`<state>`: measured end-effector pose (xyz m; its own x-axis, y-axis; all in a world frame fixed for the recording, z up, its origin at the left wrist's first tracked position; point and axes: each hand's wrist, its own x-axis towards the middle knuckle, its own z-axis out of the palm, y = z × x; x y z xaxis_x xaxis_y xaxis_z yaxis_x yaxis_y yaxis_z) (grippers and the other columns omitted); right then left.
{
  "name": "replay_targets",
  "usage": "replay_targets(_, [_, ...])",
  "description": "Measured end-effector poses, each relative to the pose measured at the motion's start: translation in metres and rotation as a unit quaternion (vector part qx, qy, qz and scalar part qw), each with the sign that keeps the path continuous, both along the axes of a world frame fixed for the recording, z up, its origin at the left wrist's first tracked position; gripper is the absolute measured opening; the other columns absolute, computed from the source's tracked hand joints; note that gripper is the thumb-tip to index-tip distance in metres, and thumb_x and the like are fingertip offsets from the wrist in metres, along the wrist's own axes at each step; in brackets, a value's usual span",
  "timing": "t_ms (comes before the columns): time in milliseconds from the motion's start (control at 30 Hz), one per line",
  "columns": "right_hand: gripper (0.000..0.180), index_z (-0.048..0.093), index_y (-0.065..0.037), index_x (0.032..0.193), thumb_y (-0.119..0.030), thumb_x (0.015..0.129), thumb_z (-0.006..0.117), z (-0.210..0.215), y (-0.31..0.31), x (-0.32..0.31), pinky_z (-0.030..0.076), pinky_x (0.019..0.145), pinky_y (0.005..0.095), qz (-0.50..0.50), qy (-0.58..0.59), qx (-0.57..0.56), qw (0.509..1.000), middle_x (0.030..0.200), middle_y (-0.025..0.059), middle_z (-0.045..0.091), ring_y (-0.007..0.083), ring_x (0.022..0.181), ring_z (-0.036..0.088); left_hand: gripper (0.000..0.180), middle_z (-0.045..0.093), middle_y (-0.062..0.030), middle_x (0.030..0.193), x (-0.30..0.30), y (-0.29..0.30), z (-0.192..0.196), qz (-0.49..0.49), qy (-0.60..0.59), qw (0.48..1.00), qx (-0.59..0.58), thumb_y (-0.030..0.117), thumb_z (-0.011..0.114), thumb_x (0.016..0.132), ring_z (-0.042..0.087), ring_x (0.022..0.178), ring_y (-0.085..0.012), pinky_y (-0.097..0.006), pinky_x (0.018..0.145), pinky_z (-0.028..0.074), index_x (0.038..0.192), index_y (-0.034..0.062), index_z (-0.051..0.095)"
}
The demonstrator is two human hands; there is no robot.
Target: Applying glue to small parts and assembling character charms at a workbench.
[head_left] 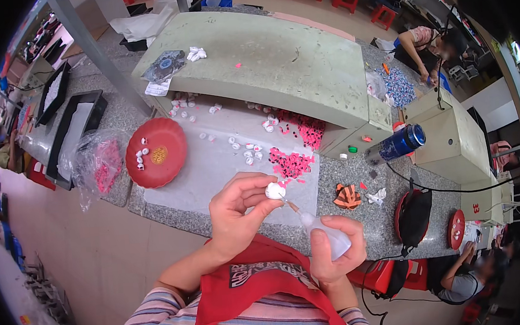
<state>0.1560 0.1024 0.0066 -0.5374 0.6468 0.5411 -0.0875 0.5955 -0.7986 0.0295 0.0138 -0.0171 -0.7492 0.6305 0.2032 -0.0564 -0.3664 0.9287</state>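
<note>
**Glue nozzle at one white piece, many more waiting**

The left hand (235, 216) pinches a small white rounded plastic piece (275, 190) between closed fingers, held up over the near edge of the grey speckled stone surface (371, 215). The right hand (335, 251) is wrapped around a translucent squeeze bottle (330, 237), its thin nozzle touching the piece. A few white pieces lie in the round red plastic tray (163, 133), which looks like the small finished share. Many loose white pieces (243, 148) and heaps of small pink bits (293, 160) are scattered on the pale sheet beyond, so most of the work seems left.
</note>
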Motion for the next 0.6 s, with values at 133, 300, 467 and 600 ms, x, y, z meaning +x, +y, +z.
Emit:
replay_targets(133, [0.018, 0.054, 0.000, 0.085, -0.006, 0.069, 0.061, 0.001, 0.002, -0.001, 0.044, 0.059, 0.0240, -0.001, -0.009, 0.018, 1.000, 0.077, 0.0089, 0.057, 0.0139, 0.065, 0.054, 0.028, 0.051, -0.0131, 0.101, 0.001, 0.001, 0.000, -0.002, -0.006, 1.000, 0.020, -0.014, 0.057, 0.071, 0.057, 0.092, -0.0209, -0.028, 0.081, 0.049, 0.097, -0.0070, 0.051])
replay_targets(300, [0.018, 0.054, 0.000, 0.083, -0.006, 0.068, 0.061, 0.002, 0.003, -0.005, 0.045, 0.059, 0.0252, 0.014, -0.018, 0.003, 1.000, 0.077, 0.0105, 0.058, 0.0153, 0.065, 0.056, 0.029, 0.049, -0.0141, 0.101, 0.000, 0.001, -0.001, 0.002, 0.016, 1.000, 0.003, -0.016, 0.056, 0.070, 0.056, 0.092, -0.0214, -0.029, 0.080, 0.050, 0.097, -0.0078, 0.050])
replay_targets(467, [0.016, 0.055, 0.000, 0.081, -0.005, 0.067, 0.061, 0.007, 0.006, -0.007, 0.045, 0.057, 0.0255, 0.036, -0.023, 0.022, 0.999, 0.074, 0.0110, 0.059, 0.0159, 0.062, 0.057, 0.028, 0.048, -0.0152, 0.102, -0.004, -0.001, -0.001, 0.010, 0.067, 0.997, -0.025, -0.017, 0.055, 0.069, 0.055, 0.093, -0.0213, -0.029, 0.080, 0.050, 0.095, -0.0086, 0.051])
replay_targets(600, [0.015, 0.055, 0.000, 0.079, -0.004, 0.066, 0.062, 0.013, 0.009, -0.005, 0.045, 0.054, 0.0253, 0.043, -0.038, 0.017, 0.998, 0.070, 0.0106, 0.060, 0.0158, 0.059, 0.058, 0.026, 0.048, -0.0156, 0.102, -0.005, 0.000, -0.002, 0.025, 0.109, 0.993, -0.035, -0.018, 0.055, 0.069, 0.055, 0.093, -0.0211, -0.029, 0.080, 0.050, 0.094, -0.0085, 0.052])
